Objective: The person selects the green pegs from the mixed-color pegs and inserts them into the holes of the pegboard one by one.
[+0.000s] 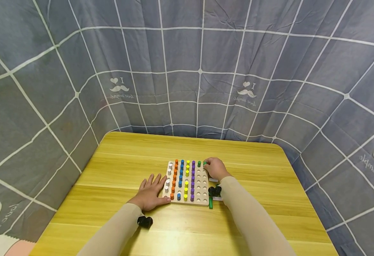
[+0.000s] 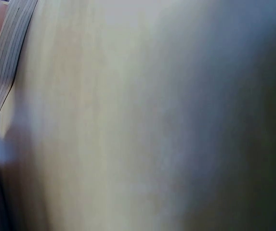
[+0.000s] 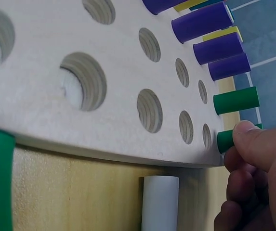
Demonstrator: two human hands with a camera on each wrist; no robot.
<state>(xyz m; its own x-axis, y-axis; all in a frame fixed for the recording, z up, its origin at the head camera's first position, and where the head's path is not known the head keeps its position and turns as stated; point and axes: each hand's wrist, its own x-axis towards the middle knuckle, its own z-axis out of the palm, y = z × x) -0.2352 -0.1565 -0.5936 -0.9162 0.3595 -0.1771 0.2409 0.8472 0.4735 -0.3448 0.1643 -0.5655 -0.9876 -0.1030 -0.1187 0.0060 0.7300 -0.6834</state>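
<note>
The green peg stands at the one o'clock corner of the wooden pegboard, its lower end at the board; how deeply it is seated cannot be told. The right hand pinches it, this grip clamped on the peg with the thumb on its side. The left hand lies with fingers spread at the board's eight o'clock, its grip apart and touching the edge.

The peg looks like smooth painted wood: probably light, stiff and hardly fragile, though its round, glossy side could roll or slip between fingertips. The upper part of the shaft seems the best place to take hold, as it leaves the lower end free for a hole. A second green peg stands upright at its nine o'clock. The board appears rigid but likely light enough to skid on the worktop, so its edge suits a steadying palm or fingers.
</note>
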